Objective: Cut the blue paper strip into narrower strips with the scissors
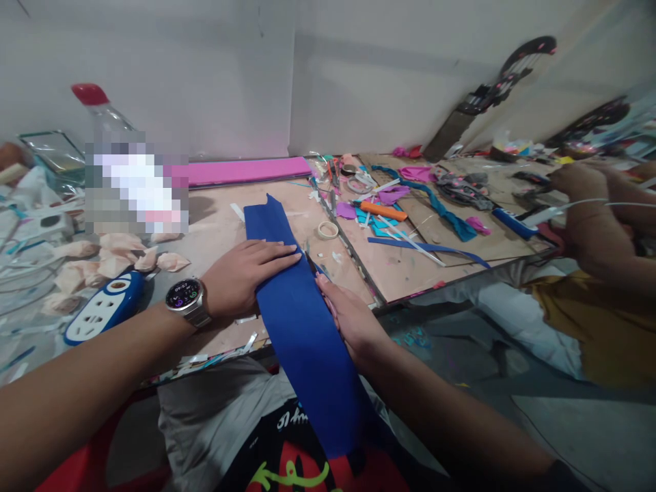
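Long blue sheet-like strip [300, 307] runs off pale wooden desk [220, 225]. Left hand [240, 273], grip apart, presses it flat; right hand [353, 318], grip clamped on dark-bladed scissors [309, 261], at right edge. Best: strip taut, blades parallel to edge.

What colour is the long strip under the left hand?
Deep blue strip, plain, clearest in the head view.

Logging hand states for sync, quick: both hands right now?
Left hand: open, palm down on the blue strip.
Right hand: closed on a slim tool at the strip's edge; tool type unclear.
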Tool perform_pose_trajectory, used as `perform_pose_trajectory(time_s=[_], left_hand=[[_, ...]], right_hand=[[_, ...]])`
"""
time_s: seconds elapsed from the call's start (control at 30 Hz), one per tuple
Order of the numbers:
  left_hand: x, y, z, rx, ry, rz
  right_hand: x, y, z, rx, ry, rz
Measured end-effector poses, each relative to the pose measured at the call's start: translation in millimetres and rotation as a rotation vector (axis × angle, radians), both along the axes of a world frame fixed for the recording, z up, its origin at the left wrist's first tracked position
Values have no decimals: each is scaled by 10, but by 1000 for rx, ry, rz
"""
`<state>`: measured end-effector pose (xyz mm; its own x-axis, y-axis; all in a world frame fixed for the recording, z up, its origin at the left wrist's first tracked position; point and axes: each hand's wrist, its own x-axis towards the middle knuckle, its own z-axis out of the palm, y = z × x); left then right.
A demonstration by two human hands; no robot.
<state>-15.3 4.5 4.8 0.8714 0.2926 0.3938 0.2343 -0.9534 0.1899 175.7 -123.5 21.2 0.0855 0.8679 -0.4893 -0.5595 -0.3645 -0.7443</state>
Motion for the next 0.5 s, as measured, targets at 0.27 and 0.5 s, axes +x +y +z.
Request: perform_pose_trajectory(time_s=[0.27, 0.5], left_hand=[[-1, -4, -10, 17, 10, -2], [-1, 2, -3, 22, 18, -5]], right_hand=[[3, 9, -66, 88, 23, 17], [12, 6, -70, 89, -2, 30]])
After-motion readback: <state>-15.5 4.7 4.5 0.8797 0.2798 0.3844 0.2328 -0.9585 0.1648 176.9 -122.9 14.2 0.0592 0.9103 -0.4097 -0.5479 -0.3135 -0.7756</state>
